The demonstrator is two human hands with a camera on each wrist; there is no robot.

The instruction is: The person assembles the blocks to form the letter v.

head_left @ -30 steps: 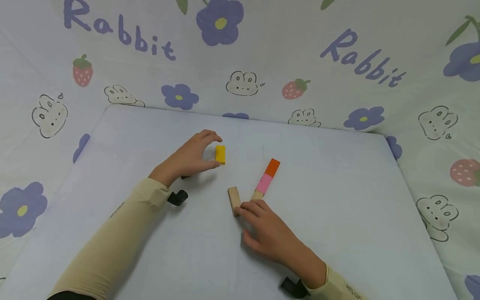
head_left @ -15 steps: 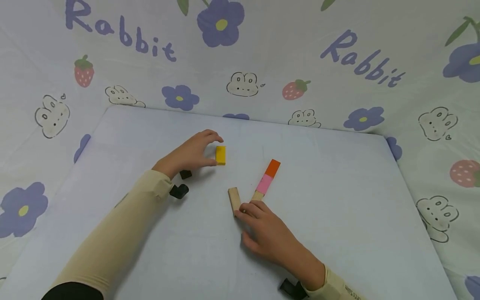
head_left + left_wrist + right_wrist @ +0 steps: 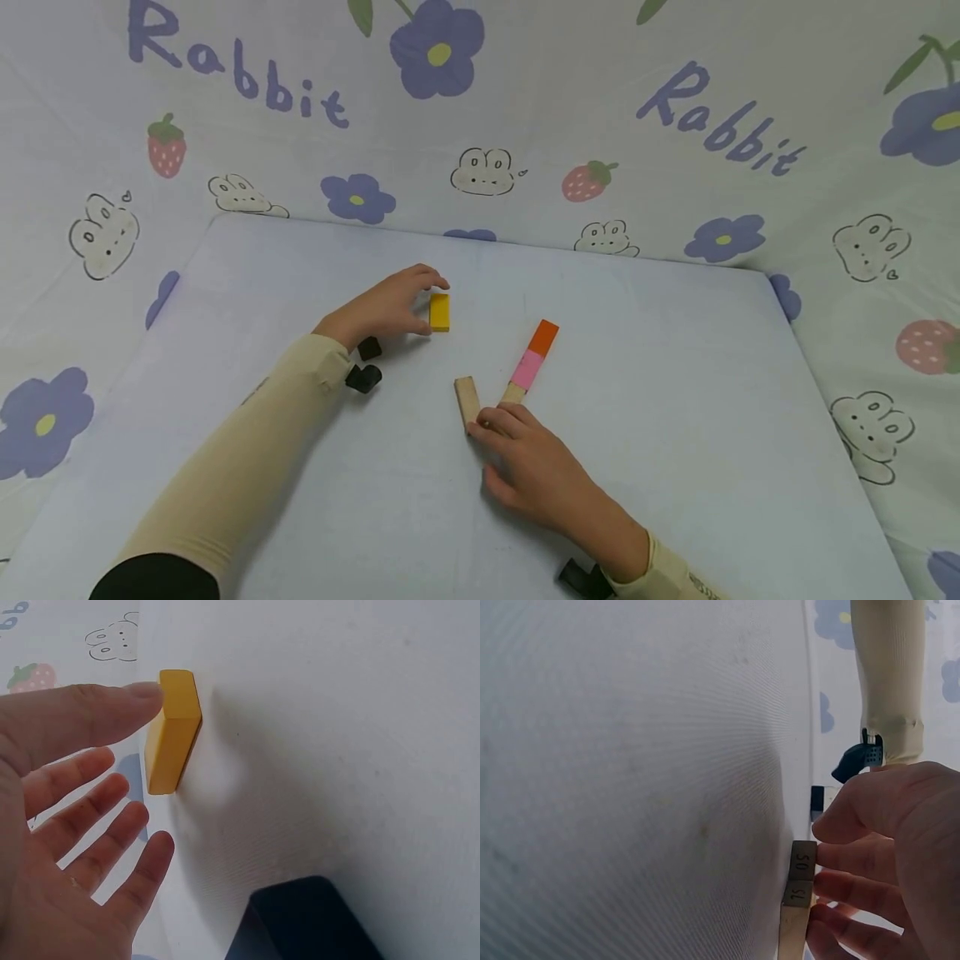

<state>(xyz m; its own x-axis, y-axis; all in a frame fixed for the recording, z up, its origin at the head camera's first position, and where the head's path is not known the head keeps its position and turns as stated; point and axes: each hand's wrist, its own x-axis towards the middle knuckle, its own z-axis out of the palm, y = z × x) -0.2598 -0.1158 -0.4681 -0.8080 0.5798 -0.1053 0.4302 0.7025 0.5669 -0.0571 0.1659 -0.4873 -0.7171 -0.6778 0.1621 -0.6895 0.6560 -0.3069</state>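
My left hand (image 3: 384,310) is around a yellow block (image 3: 439,312) at the back middle of the table. Its fingers are spread apart, and in the left wrist view the thumb overlaps a top corner of the block; contact is unclear. My right hand (image 3: 543,475) rests its fingertips at the near ends of a plain wooden block (image 3: 467,398) and a slanted row. That row has an orange block (image 3: 543,338), a pink block (image 3: 527,370) and a wooden part (image 3: 513,393), partly hidden by the fingers. In the right wrist view, fingertips touch marked block ends (image 3: 803,859), thumb apart.
A white table (image 3: 675,433) bears all the blocks. Behind it hangs a patterned cloth (image 3: 300,150) with rabbits, flowers and strawberries. Black devices are strapped at both wrists, one under the left wrist (image 3: 364,379) and one under the right (image 3: 583,577).
My left thumb has drawn back slightly from the yellow block's near end, and the left forearm has shifted a little right. The right hand and the blocks stay in place.
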